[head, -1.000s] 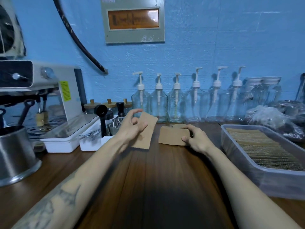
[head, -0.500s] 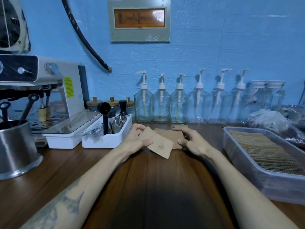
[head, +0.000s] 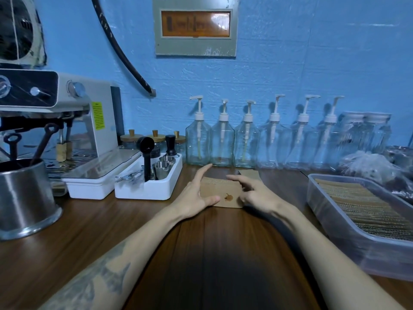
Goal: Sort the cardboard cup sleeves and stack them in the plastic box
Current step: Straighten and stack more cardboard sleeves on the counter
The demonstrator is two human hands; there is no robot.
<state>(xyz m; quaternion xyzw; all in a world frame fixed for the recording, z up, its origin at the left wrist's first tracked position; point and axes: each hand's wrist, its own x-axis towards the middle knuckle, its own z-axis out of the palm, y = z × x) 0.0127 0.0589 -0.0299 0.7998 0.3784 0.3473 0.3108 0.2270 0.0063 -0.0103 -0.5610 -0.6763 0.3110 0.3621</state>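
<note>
A small stack of brown cardboard cup sleeves (head: pixel 220 193) lies flat on the wooden counter, the top one marked with a dark stain. My left hand (head: pixel 196 195) presses against the stack's left side, thumb along its front edge. My right hand (head: pixel 254 193) holds its right side, fingers over the top. Another sleeve (head: pixel 251 173) lies just behind my right hand. The clear plastic box (head: pixel 330 227) at the right holds a long row of stacked sleeves (head: pixel 366 204).
A row of clear pump bottles (head: pixel 221 142) lines the blue wall. A white tool tray (head: pixel 149 186) and an espresso machine (head: pixel 67 121) stand at the left, with a steel pitcher (head: pixel 24 198) in front. Crumpled plastic bags (head: pixel 368 166) lie behind the box.
My left hand brought its sleeve down onto the pile under my right hand. Both hands now square the stack from its sides on the counter.
</note>
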